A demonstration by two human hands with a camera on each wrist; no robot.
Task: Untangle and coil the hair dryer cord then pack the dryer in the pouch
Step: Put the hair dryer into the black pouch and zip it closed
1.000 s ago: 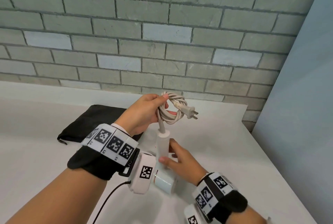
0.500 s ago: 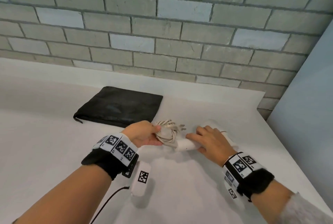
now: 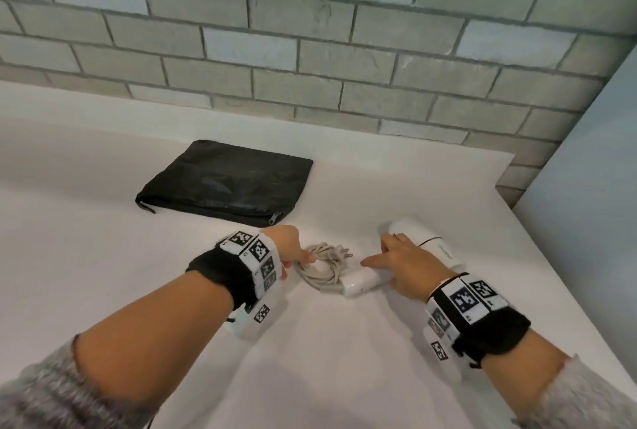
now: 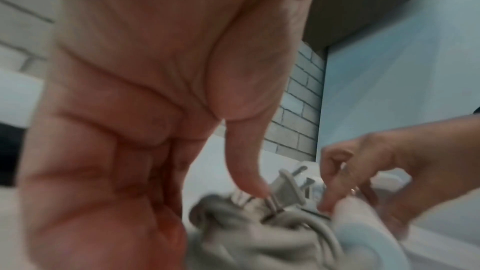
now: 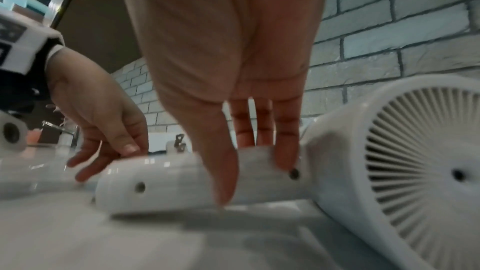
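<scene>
Cord, pale loops, in left grip — smooth white dryer in right grip

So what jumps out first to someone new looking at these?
The white plastic hair dryer lying on the white table at centre right, the right hand pinching its handle. Beside it sits the coiled pale cord with its plug, the left hand resting its thumb on it; a flat black zip pouch lies behind, near the brick wall.

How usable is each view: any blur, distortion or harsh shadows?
Head view: sharp, brick wall lines slightly bowed by the lens, soft shadows on the table. Left wrist view: motion-smeared, cord mushy. Right wrist view: hair dryer grille crisp, handle slightly blurred.
</scene>
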